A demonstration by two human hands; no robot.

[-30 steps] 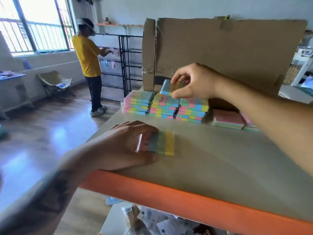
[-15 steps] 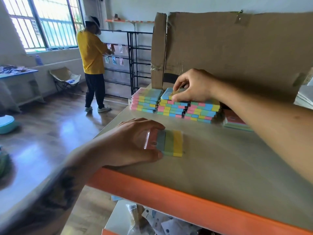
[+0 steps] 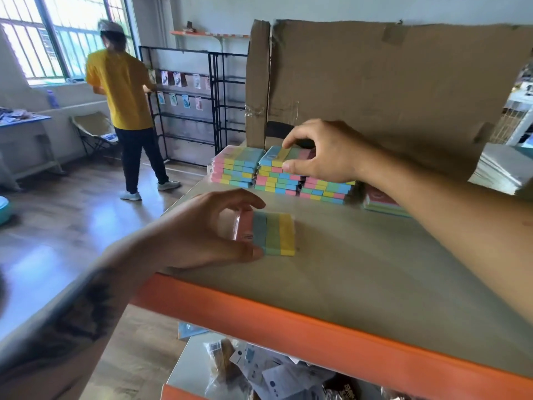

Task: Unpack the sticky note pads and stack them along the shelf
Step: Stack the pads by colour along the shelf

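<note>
Your right hand pinches the top pad of the middle stack at the far side of the shelf. Square it over the pads beneath before you let go, so the edges line up and nothing slides. Your left hand grips one loose wrapped pad lying flat near the front edge, well apart from the stacks. Count three tall stacks side by side, with the left stack beside yours, one low pile further right, and one cardboard box behind.
</note>
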